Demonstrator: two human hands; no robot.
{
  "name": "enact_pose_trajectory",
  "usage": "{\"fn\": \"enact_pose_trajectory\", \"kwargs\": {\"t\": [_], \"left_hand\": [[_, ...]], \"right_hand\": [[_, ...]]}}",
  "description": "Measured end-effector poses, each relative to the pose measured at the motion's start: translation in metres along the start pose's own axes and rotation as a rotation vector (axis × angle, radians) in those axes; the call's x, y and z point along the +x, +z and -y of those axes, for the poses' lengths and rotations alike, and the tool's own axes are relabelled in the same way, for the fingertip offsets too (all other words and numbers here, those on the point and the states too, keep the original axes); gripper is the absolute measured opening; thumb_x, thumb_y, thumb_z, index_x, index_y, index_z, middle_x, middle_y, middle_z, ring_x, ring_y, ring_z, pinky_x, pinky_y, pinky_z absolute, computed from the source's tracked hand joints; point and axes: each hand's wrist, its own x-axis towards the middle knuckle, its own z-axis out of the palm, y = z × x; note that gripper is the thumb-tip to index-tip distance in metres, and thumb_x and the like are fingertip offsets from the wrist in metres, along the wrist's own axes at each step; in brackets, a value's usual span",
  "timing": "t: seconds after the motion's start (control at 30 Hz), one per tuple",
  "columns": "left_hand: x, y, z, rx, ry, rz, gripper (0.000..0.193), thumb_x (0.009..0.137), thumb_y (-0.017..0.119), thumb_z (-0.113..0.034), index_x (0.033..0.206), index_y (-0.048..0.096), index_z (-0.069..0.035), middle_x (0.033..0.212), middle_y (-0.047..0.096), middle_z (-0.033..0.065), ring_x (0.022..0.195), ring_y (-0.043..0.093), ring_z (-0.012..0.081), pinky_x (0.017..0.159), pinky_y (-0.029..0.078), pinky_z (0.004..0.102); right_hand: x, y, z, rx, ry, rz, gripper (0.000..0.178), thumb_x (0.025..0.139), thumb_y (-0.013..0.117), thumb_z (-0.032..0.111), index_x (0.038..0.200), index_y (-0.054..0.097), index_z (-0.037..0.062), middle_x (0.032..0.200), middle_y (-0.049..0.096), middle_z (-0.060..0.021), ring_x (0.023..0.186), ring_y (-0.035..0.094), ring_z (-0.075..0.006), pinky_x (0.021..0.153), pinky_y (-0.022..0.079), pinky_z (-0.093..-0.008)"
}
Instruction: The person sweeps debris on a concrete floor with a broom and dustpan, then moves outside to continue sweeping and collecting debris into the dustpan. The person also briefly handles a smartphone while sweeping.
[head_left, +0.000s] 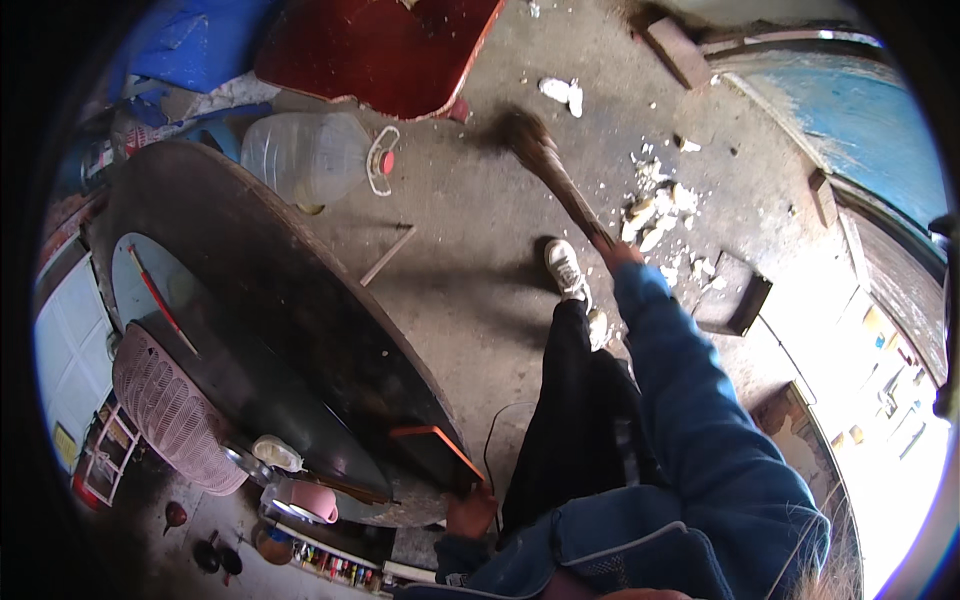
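Note:
My right hand [625, 256] is wrapped round the narrow end of a brown straw hand broom [565, 185]. The broom reaches away to the upper left, and its dark bristle end is blurred by motion over the concrete floor. Lower down, my left hand [472, 510] has curled fingers at the near rim of a large round dark table [330, 300], just below an angled orange strip [435, 433]. What those fingers grip is partly hidden. White crumbled debris [655, 210] lies scattered right of the broom, with more white pieces [562, 94] farther off.
A large clear plastic jug [305, 155] with a red cap lies beyond the table. Behind it is a dark red board [385, 55]. A brick [678, 52] lies at the far right, and an open dark box [735, 292] sits nearer. A pink mug [305, 500] stands left of my left hand.

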Motion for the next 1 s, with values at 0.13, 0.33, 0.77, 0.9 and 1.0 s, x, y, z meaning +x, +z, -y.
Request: {"fn": "enact_pose_trajectory", "kwargs": {"t": [0.13,0.33,0.77,0.9,1.0], "left_hand": [[0.002,0.000,0.000,-0.002,-0.038,0.081,0.061,0.063,0.063,-0.048,0.106,0.052,-0.008,0.103,0.056,0.0083,0.097,0.051,0.0227,0.081,0.040,0.0368],[0.002,0.004,0.002,-0.031,-0.016,0.044,0.054,0.068,0.059,-0.048,0.104,0.054,-0.009,0.100,0.057,0.0083,0.094,0.052,0.0219,0.078,0.041,0.0365],[-0.008,0.016,0.005,-0.031,0.082,-0.097,0.049,0.074,0.054,-0.047,0.103,0.055,-0.008,0.094,0.058,0.0083,0.092,0.053,0.0227,0.078,0.041,0.0373],[-0.006,0.018,0.001,0.034,0.002,0.019,0.051,0.069,0.061,-0.041,0.107,0.053,-0.009,0.097,0.057,0.0073,0.094,0.052,0.0218,0.080,0.041,0.0360],[-0.006,0.019,-0.004,0.014,-0.065,0.022,0.057,0.064,0.066,-0.039,0.110,0.051,-0.008,0.101,0.055,0.0066,0.096,0.050,0.0211,0.081,0.040,0.0351]], "right_hand": [[-0.086,0.029,-0.159,-0.135,0.076,0.028,0.059,0.078,0.040,0.057,0.105,0.054,0.0067,0.100,0.056,-0.0233,0.094,0.053,-0.0369,0.080,0.042,-0.0427],[-0.110,0.008,-0.159,0.076,0.136,-0.167,0.065,0.075,0.045,0.058,0.090,0.058,-0.0038,0.093,0.056,-0.0281,0.092,0.054,-0.0380,0.080,0.041,-0.0432],[0.062,-0.065,0.016,0.120,-0.115,-0.203,0.062,0.076,0.044,0.059,0.106,0.056,0.0058,0.099,0.057,-0.0219,0.092,0.055,-0.0356,0.079,0.043,-0.0399],[-0.030,0.023,-0.136,-0.013,0.059,-0.219,0.048,0.078,0.048,0.047,0.100,0.058,0.0051,0.085,0.059,-0.0213,0.080,0.058,-0.0319,0.067,0.045,-0.0417],[-0.105,0.059,-0.202,0.397,0.410,-0.152,0.057,0.074,0.051,0.054,0.078,0.062,-0.0013,0.069,0.059,-0.0183,0.063,0.060,-0.0261,0.054,0.046,-0.0394]]}}
